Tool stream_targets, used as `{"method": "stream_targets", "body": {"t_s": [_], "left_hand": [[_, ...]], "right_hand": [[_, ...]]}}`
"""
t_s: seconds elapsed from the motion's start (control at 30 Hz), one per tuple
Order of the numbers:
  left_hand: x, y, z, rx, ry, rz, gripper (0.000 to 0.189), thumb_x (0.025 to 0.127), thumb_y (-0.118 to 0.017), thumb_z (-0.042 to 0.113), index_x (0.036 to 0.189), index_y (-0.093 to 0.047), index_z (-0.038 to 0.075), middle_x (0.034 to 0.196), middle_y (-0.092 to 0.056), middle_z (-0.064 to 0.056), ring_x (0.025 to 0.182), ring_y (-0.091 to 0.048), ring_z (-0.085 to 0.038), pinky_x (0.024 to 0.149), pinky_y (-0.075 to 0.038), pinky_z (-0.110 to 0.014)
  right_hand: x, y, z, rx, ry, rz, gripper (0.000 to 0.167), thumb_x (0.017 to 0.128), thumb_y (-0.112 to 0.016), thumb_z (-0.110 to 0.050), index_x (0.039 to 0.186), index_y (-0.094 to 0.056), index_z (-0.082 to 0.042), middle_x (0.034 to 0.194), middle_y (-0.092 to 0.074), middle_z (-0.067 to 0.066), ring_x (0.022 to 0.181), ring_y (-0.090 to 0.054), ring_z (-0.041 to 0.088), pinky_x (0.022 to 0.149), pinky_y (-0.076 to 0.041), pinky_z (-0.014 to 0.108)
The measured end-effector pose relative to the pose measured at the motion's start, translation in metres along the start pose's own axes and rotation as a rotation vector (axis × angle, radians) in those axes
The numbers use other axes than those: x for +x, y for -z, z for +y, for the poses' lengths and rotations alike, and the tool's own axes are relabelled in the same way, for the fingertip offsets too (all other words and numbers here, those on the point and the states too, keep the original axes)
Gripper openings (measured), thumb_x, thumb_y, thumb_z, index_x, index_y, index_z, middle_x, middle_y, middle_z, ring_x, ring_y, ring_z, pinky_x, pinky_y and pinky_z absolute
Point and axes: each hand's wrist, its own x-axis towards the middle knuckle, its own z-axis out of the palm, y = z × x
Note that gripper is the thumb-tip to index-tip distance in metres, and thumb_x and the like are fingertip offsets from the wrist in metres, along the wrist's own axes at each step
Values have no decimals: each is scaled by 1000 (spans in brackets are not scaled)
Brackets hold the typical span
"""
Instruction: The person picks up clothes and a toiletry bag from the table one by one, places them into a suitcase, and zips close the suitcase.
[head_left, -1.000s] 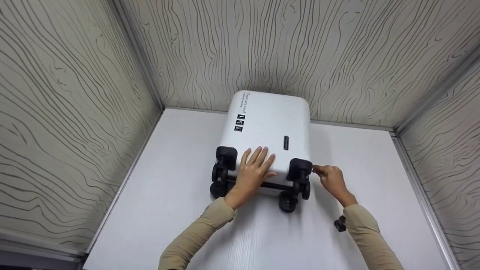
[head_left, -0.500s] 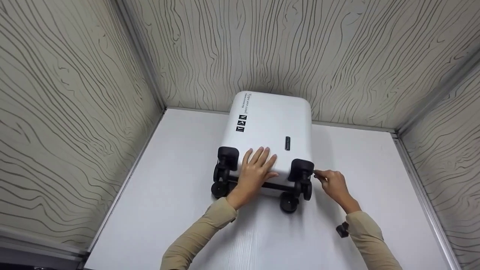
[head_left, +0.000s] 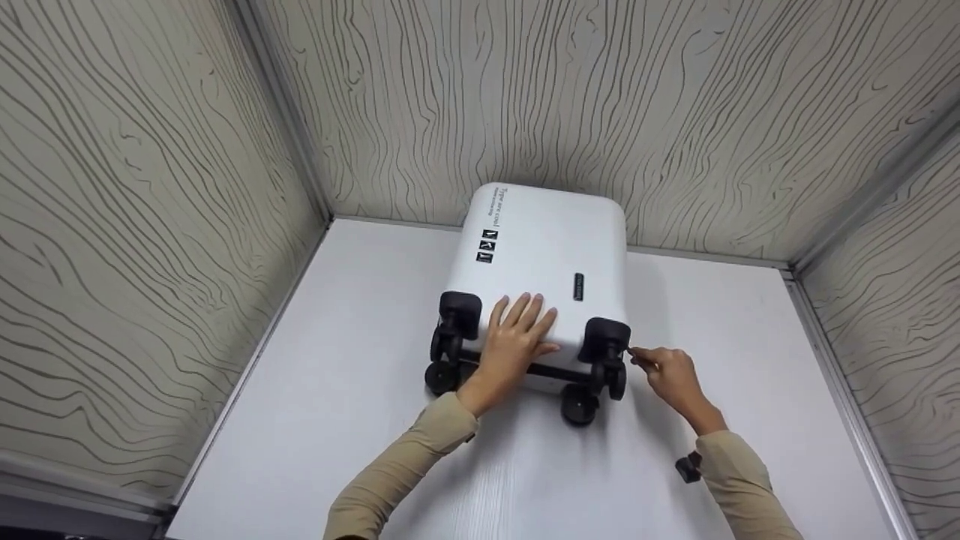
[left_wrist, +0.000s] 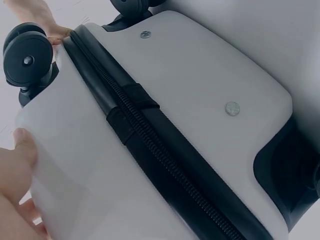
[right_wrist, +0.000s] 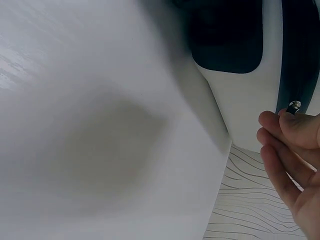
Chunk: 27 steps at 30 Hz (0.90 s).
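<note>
A white hard-shell suitcase [head_left: 540,247] lies on its side with its wheeled end facing me. My left hand [head_left: 510,352] rests on the shell between two black wheel mounts, fingers spread. The left wrist view shows the black zipper [left_wrist: 150,137] running across the wheeled end. At the suitcase's right side, my right hand [head_left: 673,379] pinches the small zipper pull [right_wrist: 295,106] between thumb and forefinger. Part of the pull is hidden by the fingertips. Its other fingers are bent loosely in the right wrist view.
The suitcase lies on a white surface [head_left: 360,300] near the back panel [head_left: 555,90], which has a wood-grain pattern. Patterned panels also stand left and right. Black caster wheels [head_left: 580,405] stick out toward me. A small black object [head_left: 687,469] shows beside the right sleeve.
My right hand has slid a little toward me along the suitcase's side, still pinching the zipper pull. The left hand stays on the shell. The whole view has shifted slightly.
</note>
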Motion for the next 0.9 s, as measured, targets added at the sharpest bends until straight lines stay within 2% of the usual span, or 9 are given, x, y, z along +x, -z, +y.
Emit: {"method": "stream_targets", "body": {"t_s": [0.2,0.37,0.6,0.77,0.9], "left_hand": [[4,-2,4,25,2,-13,54,86,-60,56,127,-69,20,132,-62,-8,125,-55,-27,106,-38,-51],[6,-6,9,89,-17,12,54,87,-58,56,126,-69,20,130,-63,-9,122,-57,-28,103,-41,-52],[6,-9,15,136,-5,53,53,88,-54,55,125,-69,20,129,-63,-9,121,-57,-28,101,-41,-54],[4,-10,13,100,-10,61,53,89,-57,55,125,-68,19,130,-63,-10,121,-57,-29,101,-41,-55],[4,-9,10,37,-7,52,53,89,-63,55,126,-68,18,131,-62,-10,123,-57,-28,102,-39,-54]], "right_hand": [[-2,1,3,-5,-1,-1,17,75,-74,13,90,-77,5,79,-73,15,69,-71,33,58,-52,49],[-2,3,7,-18,-3,0,18,74,-73,15,87,-77,5,78,-73,15,68,-70,34,56,-53,49],[-5,6,2,-75,37,29,23,72,-72,18,87,-78,2,74,-71,14,66,-68,34,55,-52,50],[-11,5,0,-85,40,28,23,73,-73,17,90,-77,3,75,-72,14,66,-68,33,56,-53,49],[-13,4,1,-41,-17,-1,20,77,-73,15,94,-75,5,81,-73,16,69,-70,33,58,-55,47]]}}
